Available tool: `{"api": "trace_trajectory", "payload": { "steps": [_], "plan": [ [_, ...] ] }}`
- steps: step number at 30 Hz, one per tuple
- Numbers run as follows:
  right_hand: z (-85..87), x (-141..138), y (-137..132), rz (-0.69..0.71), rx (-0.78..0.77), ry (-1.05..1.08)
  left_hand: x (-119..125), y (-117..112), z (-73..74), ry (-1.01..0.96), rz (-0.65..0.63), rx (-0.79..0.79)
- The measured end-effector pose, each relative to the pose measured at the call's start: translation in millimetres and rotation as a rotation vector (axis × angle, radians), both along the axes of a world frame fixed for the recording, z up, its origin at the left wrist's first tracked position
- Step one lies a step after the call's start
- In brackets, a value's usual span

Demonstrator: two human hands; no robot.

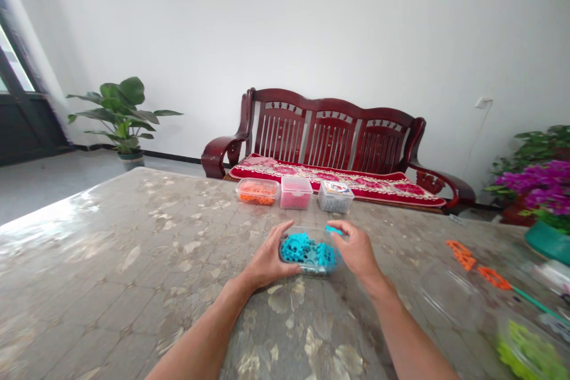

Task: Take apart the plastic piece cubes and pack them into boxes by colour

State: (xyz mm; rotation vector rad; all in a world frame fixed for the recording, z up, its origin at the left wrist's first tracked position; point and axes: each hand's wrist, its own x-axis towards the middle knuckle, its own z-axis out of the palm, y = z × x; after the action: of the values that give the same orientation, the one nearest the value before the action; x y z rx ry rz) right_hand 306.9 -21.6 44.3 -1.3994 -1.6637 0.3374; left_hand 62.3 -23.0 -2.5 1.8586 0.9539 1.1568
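A clear plastic container (307, 268) full of bright blue toothed plastic pieces (299, 244) sits on the table in front of me. My left hand (271, 254) grips its left end, thumb along the near side and fingers round the far side. Over the container's far right corner, my right hand (355, 246) pinches a blue plastic piece (333, 230) between thumb and fingers. The piece is partly covered by the fingers, so its full shape does not show.
Behind stand containers of orange pieces (257, 193), pink pieces (295, 197) and grey pieces (335, 205). To the right lie a clear lid (449, 295), orange openwork pieces (494, 278), a green rod (541, 307) and a container of yellow-green pieces (529, 349). A wooden bench (329, 104) stands beyond the table.
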Motion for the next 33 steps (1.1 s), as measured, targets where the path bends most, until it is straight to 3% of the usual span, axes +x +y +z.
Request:
{"api": "trace_trajectory", "payload": {
  "steps": [4, 8, 12, 21, 27, 33],
  "plan": [
    [-13.6, 49, 19, -0.191, -0.080, 0.052, -1, 0, 1.9, 0.006, 0.014, -0.014],
    [-30.7, 70, 27, -0.220, -0.180, -0.091, -1, 0, 2.8, -0.004, 0.019, -0.026],
    [-36.6, 58, 35, -0.231, -0.201, -0.210, -2, 0, 3.6, -0.013, 0.017, -0.034],
    [-18.8, 32, 51, -0.287, -0.313, -0.655, -2, 0, 2.7, 0.011, 0.017, -0.023],
    [-15.4, 25, 38, -0.231, -0.236, -0.663, -1, 0, 4.7, 0.003, 0.017, -0.023],
    [-17.6, 24, 19, -0.095, -0.162, -0.486, 0, -1, 5.2, -0.024, 0.010, -0.051]
  ]
}}
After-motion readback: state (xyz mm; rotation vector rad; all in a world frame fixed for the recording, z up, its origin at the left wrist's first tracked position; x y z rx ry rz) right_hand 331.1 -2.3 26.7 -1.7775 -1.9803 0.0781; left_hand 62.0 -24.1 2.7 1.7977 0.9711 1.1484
